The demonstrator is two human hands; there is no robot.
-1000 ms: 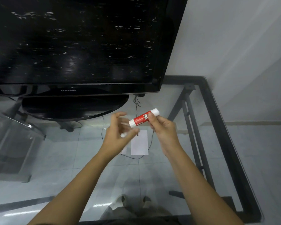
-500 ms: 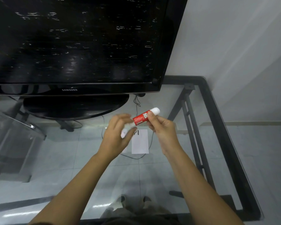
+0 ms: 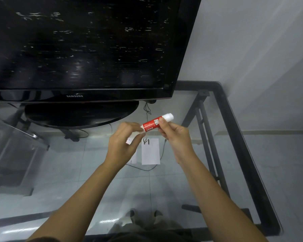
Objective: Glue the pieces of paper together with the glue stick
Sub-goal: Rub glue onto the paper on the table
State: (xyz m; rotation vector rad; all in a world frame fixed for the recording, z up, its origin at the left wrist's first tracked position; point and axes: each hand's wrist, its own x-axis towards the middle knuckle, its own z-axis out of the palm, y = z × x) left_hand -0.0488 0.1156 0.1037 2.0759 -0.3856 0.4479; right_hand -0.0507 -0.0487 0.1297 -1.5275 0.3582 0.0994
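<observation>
My right hand holds a red and white glue stick by its middle, tilted, above the glass table. Fingers of my left hand grip the stick's lower left end, where its cap is; the cap itself is hidden by blur and fingers. Below the hands a white piece of paper with a dark mark at its top lies flat on the glass. Left of it, a second, smaller white piece of paper lies mostly hidden under my left hand.
A large black television on an oval stand fills the back left of the glass table. The table's black metal frame runs along the right edge, by a white wall. A thin cable curls under the papers.
My left hand has closed on the stick's lower left end. The white cap end that showed a second ago is now covered by its fingers. My right hand has stayed almost still.
</observation>
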